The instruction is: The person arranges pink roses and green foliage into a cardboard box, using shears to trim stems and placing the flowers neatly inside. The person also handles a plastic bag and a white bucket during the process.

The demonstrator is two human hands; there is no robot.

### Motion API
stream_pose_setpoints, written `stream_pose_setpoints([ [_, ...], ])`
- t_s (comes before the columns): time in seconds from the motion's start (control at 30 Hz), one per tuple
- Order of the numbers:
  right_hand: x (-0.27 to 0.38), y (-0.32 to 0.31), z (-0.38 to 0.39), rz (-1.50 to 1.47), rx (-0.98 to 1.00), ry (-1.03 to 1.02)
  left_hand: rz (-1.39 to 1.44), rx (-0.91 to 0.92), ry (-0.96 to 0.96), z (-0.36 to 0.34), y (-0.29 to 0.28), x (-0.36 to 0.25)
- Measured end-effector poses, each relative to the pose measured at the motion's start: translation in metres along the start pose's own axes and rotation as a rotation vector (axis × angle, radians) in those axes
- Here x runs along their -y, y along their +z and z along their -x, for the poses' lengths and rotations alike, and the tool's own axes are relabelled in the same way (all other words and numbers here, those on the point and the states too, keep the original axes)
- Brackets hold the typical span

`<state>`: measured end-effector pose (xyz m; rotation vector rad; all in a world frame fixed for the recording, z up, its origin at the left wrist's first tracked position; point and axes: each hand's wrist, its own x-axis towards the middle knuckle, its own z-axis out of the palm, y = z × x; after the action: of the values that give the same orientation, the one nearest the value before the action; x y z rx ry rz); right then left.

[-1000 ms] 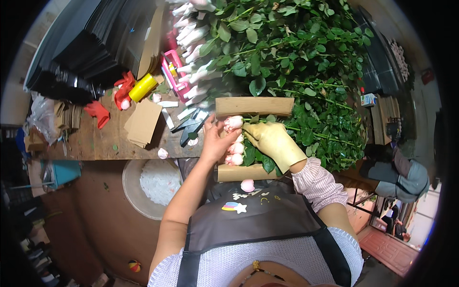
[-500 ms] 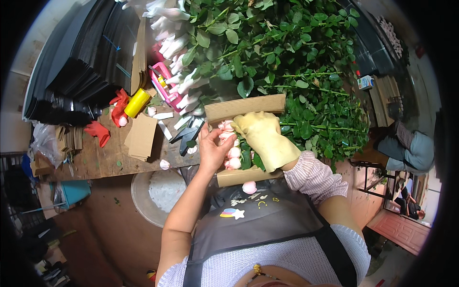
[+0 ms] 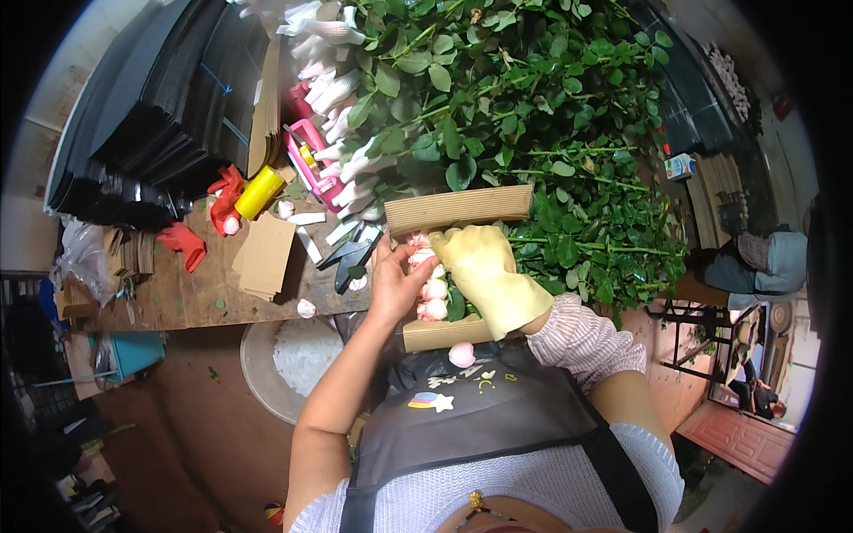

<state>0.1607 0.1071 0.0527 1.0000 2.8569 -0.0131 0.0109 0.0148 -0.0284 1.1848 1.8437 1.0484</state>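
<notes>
Pink rose heads (image 3: 433, 309) lie stacked on their green stems between two pieces of ribbed brown cardboard (image 3: 458, 203). At their left side, my bare left hand (image 3: 396, 282) has its fingers curled and thumb bent in, holding the upper blooms. My right hand (image 3: 487, 276), in a long yellow glove, presses its bent fingertips onto the roses just below the upper cardboard piece; what is under those fingertips is partly hidden. A loose pink petal (image 3: 461, 355) rests on my grey apron (image 3: 480, 426).
Leafy rose stems (image 3: 524, 98) fill the upper middle, beside white netted flower heads (image 3: 333, 89). Black sheets (image 3: 151, 107), a yellow roll (image 3: 259, 192), black scissors (image 3: 351, 258) and brown cards (image 3: 264, 258) are at the left. A white bucket (image 3: 267, 373) stands below; a person (image 3: 764, 266) sits at the right.
The view has shifted slightly. My gloved right hand has risen toward the upper cardboard piece, covering more of the stems there. My left hand stays curled at the rose heads.
</notes>
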Motion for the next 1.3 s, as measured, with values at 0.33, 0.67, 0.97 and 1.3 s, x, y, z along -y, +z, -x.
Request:
stream_pose_setpoints([
  [0.33,-0.029,-0.068,0.071,-0.606,-0.373,0.025,-0.444,-0.534,0.214,0.023,-0.082,0.051],
  [0.67,-0.023,-0.061,0.087,-0.672,-0.356,0.069,-0.96,-0.476,-0.06,0.019,-0.194,0.084],
  [0.97,-0.007,-0.057,0.082,-1.399,-0.136,0.201,0.166,-0.42,0.214,0.06,-0.112,-0.059],
  [1.3,-0.045,-0.033,0.046,-1.412,0.463,0.426,-0.124,-0.14,0.177,0.051,-0.077,-0.053],
])
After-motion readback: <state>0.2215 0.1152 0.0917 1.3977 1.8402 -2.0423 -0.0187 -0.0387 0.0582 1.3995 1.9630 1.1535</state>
